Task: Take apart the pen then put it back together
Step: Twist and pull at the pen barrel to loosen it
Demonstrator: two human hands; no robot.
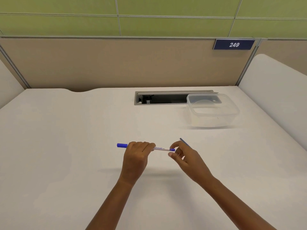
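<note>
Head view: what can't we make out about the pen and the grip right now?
- Pen mid-barrel: hidden by the left hand; start of the print unreadable.
- Right end: right hand fingers cover it, so whether it is coming apart is unclear.
- Thin dark piece behind the right hand: mostly hidden, too small to identify.
- Cable tray contents: too dark.

A white desk point(66, 146) runs wide beneath low partitions. On its far right side sits a clear plastic container point(212, 112), partly overlapping a recessed cable slot point(159, 97) at the far edge.

Single head cam, looks fwd & down at desk point(66, 146); hands close, partition behind
</note>
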